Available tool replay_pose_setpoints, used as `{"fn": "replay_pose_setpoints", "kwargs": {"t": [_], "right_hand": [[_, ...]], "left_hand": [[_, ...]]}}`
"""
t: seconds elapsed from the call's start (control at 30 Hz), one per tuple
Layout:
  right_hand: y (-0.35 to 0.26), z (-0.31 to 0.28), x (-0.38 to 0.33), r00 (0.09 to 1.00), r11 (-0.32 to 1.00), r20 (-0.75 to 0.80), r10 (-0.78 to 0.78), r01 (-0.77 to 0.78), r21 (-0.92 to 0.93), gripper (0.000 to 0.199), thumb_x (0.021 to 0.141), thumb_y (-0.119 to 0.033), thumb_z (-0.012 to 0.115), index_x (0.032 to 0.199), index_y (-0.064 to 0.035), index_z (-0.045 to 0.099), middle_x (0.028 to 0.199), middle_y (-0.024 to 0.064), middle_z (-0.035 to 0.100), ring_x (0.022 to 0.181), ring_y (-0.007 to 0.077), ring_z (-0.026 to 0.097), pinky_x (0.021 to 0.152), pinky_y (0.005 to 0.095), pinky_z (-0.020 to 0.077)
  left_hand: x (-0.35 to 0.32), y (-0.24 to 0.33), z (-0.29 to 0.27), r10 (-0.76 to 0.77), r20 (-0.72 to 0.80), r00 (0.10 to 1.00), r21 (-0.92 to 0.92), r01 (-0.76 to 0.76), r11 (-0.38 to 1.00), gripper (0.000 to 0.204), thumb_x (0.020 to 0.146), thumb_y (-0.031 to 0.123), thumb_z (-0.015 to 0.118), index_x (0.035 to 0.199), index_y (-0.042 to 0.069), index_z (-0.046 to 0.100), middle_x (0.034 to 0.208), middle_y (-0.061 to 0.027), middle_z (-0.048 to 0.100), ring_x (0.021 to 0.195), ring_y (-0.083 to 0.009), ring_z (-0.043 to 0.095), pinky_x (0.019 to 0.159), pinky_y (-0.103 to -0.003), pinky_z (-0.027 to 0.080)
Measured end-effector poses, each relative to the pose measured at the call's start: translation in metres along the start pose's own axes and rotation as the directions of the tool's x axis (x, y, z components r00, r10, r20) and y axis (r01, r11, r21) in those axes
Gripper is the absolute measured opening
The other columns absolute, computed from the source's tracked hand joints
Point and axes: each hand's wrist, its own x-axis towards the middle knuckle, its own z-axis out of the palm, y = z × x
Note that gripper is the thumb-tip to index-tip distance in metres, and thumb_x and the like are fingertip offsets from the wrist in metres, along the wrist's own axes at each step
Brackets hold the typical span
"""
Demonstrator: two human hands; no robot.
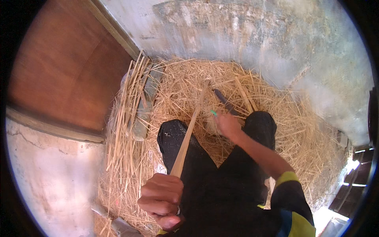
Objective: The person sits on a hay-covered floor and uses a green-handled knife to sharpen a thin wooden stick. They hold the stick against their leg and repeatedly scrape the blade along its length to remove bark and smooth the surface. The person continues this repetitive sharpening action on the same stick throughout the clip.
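Observation:
My left hand is closed round the near end of a long, flat bamboo strip. The strip slants up and away over my left thigh, its far end above the straw. Ahead of my right knee, my right hand is closed, its fingers partly hidden. A small green tip pokes out at its left side; what it belongs to does not show. Just beyond that hand lies a dark, narrow, flat piece, and I cannot tell whether the hand touches it.
Straw-like shavings cover the floor around my legs. A bundle of thin strips lies at the left, beside a grey log-like piece. Two pale strips rest beyond my right knee. A stained wall and a brown door panel stand close.

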Motion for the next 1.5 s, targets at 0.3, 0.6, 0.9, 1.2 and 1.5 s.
{"fn": "replay_pose_setpoints", "kwargs": {"t": [0.3, 0.6, 0.9, 1.2, 1.5], "right_hand": [[0.087, 0.057, 0.01, 0.909, 0.926, 0.186, 0.373, -0.352, -0.134, 0.035, 0.098, -0.024, 0.048, 0.117, 0.0047, 0.049, 0.06, 0.0157, 0.055, 0.046, 0.0303, 0.052, 0.048, 0.0438, 0.046], [-0.067, -0.056, -0.025, 0.996, 0.872, 0.024, 0.086, -0.087, 0.481, 0.03, 0.098, -0.027, 0.048, 0.112, 0.0001, 0.045, 0.063, 0.0202, 0.057, 0.056, 0.0375, 0.06, 0.052, 0.0484, 0.0451], [-0.104, -0.05, -0.071, 0.998, 0.962, 0.031, -0.051, 0.041, 0.268, 0.033, 0.097, -0.027, 0.049, 0.115, 0.0, 0.048, 0.066, 0.021, 0.061, 0.061, 0.0438, 0.061, 0.054, 0.0535, 0.0465], [-0.109, -0.043, -0.067, 0.989, 0.996, 0.143, -0.025, 0.011, 0.093, 0.033, 0.096, -0.027, 0.048, 0.116, -0.001, 0.05, 0.064, 0.0228, 0.06, 0.061, 0.0434, 0.062, 0.055, 0.0529, 0.049], [-0.062, -0.017, -0.076, 0.962, 0.992, 0.254, 0.097, -0.115, 0.058, 0.035, 0.096, -0.027, 0.049, 0.115, 0.0033, 0.05, 0.068, 0.0233, 0.061, 0.067, 0.0425, 0.062, 0.059, 0.0523, 0.0496]], "left_hand": [[-0.004, -0.007, 0.018, 0.073, -0.229, 0.971, 0.006, -0.074, 0.997, 0.038, 0.085, 0.015, 0.061, 0.052, 0.005, 0.043, 0.042, 0.0004, 0.038, 0.03, -0.0124, 0.034, 0.033, -0.027, 0.025], [0.058, 0.112, -0.026, 0.15, -0.601, 0.785, 0.215, -0.022, 0.976, 0.037, 0.099, 0.025, 0.038, 0.064, 0.015, 0.03, 0.054, 0.0011, 0.023, 0.046, -0.0104, 0.019, 0.049, -0.028, 0.025], [0.061, 0.132, -0.042, -0.069, -0.525, 0.848, 0.067, 0.122, 0.99, 0.038, 0.101, 0.018, 0.036, 0.064, 0.014, 0.03, 0.055, 0.0012, 0.02, 0.047, -0.0093, 0.016, 0.045, -0.026, 0.017], [0.08, 0.103, -0.035, 0.03, -0.698, 0.716, 0.219, 0.173, 0.96, 0.037, 0.099, 0.016, 0.038, 0.063, 0.014, 0.031, 0.054, 0.0024, 0.017, 0.046, -0.0081, 0.016, 0.045, -0.025, 0.018], [0.055, 0.134, -0.068, 0.297, -0.634, 0.714, 0.623, 0.244, 0.744, 0.017, 0.099, 0.012, 0.033, 0.091, 0.0, 0.042, 0.074, -0.0041, 0.041, 0.053, -0.0114, 0.036, 0.051, -0.025, 0.036]]}}
